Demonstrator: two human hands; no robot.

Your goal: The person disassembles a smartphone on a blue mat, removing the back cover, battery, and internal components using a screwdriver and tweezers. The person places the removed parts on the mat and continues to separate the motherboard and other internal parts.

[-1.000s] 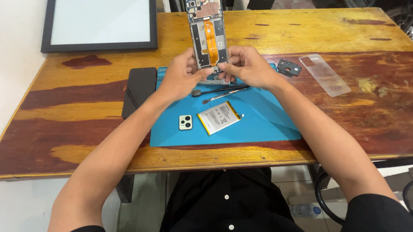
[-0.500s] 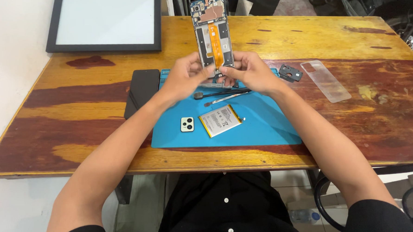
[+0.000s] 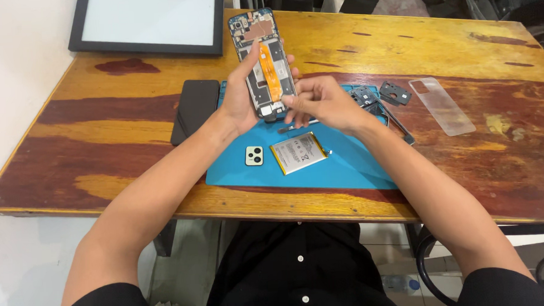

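My left hand (image 3: 240, 99) grips an opened phone (image 3: 267, 61) from its left side and holds it upright above the blue mat (image 3: 346, 165). The phone's back is off, showing circuit boards and an orange flex strip. My right hand (image 3: 325, 105) has its fingertips bunched at the phone's lower right corner; whether they pinch anything is not visible. Below the hands on the mat lie a flat battery (image 3: 297, 152), a small pale camera cover (image 3: 254, 155) and a thin metal tool (image 3: 301, 125), partly hidden by my right hand.
A black slab (image 3: 195, 109) lies left of the mat on the wooden table (image 3: 402, 43). Small black parts (image 3: 395, 92) and a clear phone case (image 3: 442, 106) lie to the right. A black-framed white panel (image 3: 150, 20) sits at the far left.
The phone has been lifted and tilted closer to me. My left hand now grips it alone, while my right hand has slipped from its side to its lower corner.
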